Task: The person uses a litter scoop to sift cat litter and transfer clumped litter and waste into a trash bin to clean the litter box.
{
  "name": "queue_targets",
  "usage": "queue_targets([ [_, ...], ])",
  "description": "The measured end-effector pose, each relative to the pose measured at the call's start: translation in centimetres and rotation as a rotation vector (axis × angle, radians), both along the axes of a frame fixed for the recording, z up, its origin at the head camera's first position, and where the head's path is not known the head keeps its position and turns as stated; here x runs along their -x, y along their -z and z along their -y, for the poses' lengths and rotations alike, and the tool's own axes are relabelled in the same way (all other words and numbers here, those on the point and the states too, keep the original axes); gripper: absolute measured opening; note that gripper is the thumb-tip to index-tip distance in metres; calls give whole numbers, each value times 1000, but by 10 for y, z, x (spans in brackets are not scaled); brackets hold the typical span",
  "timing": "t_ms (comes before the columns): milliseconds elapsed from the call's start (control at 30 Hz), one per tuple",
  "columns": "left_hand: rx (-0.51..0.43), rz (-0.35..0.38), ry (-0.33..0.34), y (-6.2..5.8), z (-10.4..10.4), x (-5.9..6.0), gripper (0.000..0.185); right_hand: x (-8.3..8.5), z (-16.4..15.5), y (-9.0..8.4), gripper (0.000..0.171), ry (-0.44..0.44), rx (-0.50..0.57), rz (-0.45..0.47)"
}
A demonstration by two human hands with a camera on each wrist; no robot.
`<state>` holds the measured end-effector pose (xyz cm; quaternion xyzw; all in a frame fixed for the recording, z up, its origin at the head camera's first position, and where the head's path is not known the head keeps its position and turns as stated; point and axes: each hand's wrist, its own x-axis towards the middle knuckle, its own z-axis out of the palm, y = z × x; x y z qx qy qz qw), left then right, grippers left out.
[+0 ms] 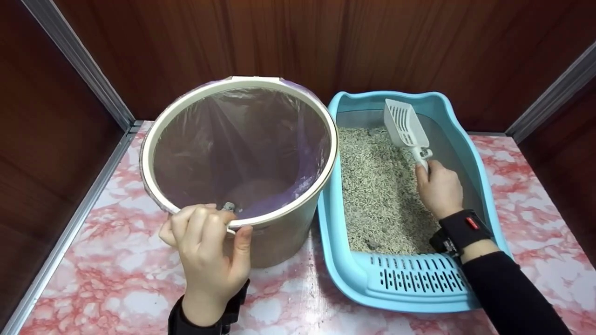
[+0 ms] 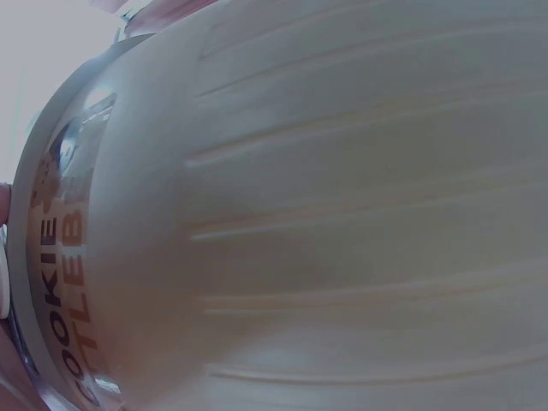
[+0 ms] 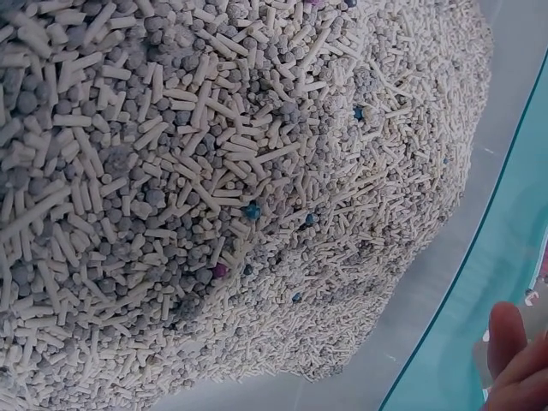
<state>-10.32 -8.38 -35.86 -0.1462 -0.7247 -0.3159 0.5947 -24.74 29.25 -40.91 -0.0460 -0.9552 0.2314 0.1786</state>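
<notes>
A beige bin (image 1: 288,232) lined with a purple bag (image 1: 242,139) stands on the pink marbled surface. My left hand (image 1: 209,242) grips its near rim, fingers curled over the edge. The bin's ribbed wall (image 2: 342,214) fills the left wrist view. To the right sits a blue litter tray (image 1: 344,260) filled with pale pellet litter (image 1: 377,186). My right hand (image 1: 437,188) holds the handle of a white slotted scoop (image 1: 404,123), which points toward the tray's far end, above the litter. The right wrist view shows litter (image 3: 214,197) close up and a fingertip (image 3: 514,351).
Dark wood panels enclose the space at the back and sides, with metal trim (image 1: 79,65) along the corners. The marbled surface (image 1: 98,260) extends left of the bin and in front of both containers. A small grey clump (image 1: 228,206) lies inside the bin near the rim.
</notes>
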Motion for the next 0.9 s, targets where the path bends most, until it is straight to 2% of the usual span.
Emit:
queue_targets([
  [167,0,2,-1,0,0,0,52,0,0,1,36,-12,-5,3],
  [367,1,-1,-3,0,0,0,52,-1,0,2,33,-37,-23,-37],
  [733,5,-9,0,1,1,-1,51,-3,2,1,32,-44,27,-97],
  [900,12,-1,-1,0,1,-1,51,-3,1,-1,33,-33,52,-88],
])
